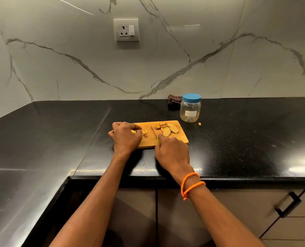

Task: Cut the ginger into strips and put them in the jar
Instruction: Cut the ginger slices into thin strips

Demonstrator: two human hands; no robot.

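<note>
A wooden cutting board [181, 135] lies on the black counter. Several flat ginger slices [166, 130] are piled on its far right part. My left hand [125, 137] is curled over the board's left side and pinches a small piece of ginger [134, 131]; a few cut bits [145, 134] lie just right of its fingers. My right hand [172, 152] grips a knife with a green handle, its blade [154, 131] resting on the board between the two lots of ginger. A clear jar [190, 110] with a blue lid on stands behind the board to the right.
A dark folded cloth [174, 100] lies against the marble wall behind the jar. One small ginger scrap [199, 124] sits on the counter right of the jar. The counter's front edge runs below my wrists, with drawers and a black handle [288, 205] beneath.
</note>
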